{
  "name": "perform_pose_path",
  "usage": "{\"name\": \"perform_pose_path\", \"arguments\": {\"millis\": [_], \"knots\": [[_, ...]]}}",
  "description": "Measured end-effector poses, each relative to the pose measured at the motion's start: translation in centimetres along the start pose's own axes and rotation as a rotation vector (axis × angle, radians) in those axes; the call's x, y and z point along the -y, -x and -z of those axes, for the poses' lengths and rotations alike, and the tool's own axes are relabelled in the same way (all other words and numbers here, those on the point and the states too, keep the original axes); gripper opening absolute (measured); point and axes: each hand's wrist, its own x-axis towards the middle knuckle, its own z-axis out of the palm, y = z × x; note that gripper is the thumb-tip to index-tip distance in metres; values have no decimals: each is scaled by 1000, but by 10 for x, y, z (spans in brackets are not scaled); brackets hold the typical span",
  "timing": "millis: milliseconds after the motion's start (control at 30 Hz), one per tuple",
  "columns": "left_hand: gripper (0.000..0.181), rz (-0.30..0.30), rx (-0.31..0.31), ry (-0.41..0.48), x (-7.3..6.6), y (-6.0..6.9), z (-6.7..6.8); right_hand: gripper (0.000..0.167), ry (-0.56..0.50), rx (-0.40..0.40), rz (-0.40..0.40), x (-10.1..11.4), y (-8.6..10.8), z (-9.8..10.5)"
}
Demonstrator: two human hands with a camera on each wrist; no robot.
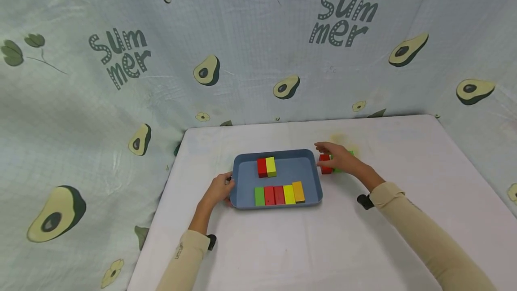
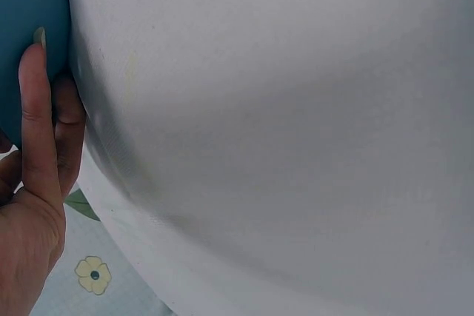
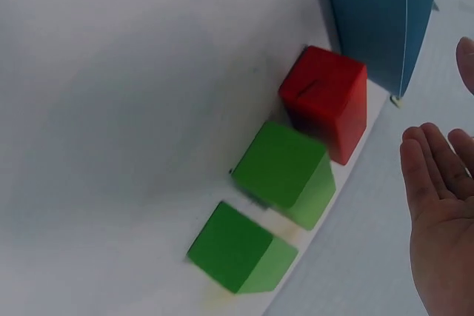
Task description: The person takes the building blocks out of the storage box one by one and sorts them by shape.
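A blue-grey tray [image 1: 246, 194] lies on the table with coloured blocks in two groups. A red block [image 1: 262, 168] and a yellow block [image 1: 271, 166] stand side by side at its back. Along its front edge runs a row of green, red, yellow and orange blocks [image 1: 279, 195]. My left hand [image 1: 218, 188] holds the tray's left edge; its fingers [image 2: 37, 116] lie against the wall. Just right of the tray, my right hand [image 1: 341, 157] hovers over a red block [image 3: 324, 101] and two green blocks [image 3: 285, 168], its fingers extended and holding nothing.
A white cloth covers the table [image 1: 258, 250]. Behind and beside it hangs a sheet [image 1: 242, 30] printed with avocados and lettering. A black band [image 1: 365, 201] is at the right sleeve cuff, and another band [image 1: 212, 242] at the left.
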Motion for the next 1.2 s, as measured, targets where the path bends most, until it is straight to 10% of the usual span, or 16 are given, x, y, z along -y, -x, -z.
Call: {"name": "perform_pose_path", "arguments": {"millis": [1200], "knots": [[45,-14,-6,1,-1,3,-1,70,10,148,79,39,-46,-55]]}}
